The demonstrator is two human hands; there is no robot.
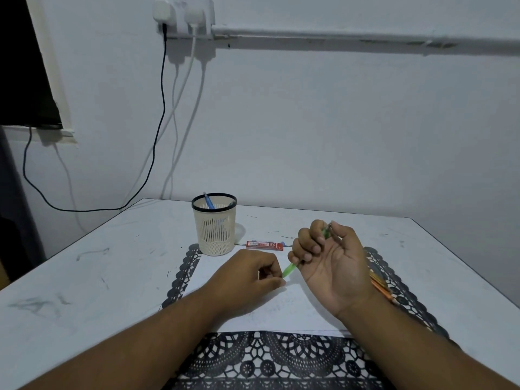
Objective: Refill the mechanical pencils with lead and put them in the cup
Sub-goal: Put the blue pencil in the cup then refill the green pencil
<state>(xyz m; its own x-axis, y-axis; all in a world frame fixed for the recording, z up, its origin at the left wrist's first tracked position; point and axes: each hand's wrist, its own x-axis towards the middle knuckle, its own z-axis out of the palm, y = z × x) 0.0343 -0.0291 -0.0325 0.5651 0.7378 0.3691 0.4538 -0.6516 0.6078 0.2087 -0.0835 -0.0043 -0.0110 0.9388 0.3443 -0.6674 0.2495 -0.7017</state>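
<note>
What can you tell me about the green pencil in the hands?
The green pencil looks like see-through green plastic, thin and straight. It is held tilted above the white paper, touching no table. The right hand curls round its middle and upper part, hiding much of it. The left hand meets its lower end with pinched fingers.

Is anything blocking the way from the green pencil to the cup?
Nothing visible. The green mechanical pencil, held in the right hand, has open tabletop between it and the beige mesh cup.

Bare table left of the cup; lead case lies beside it.
</note>
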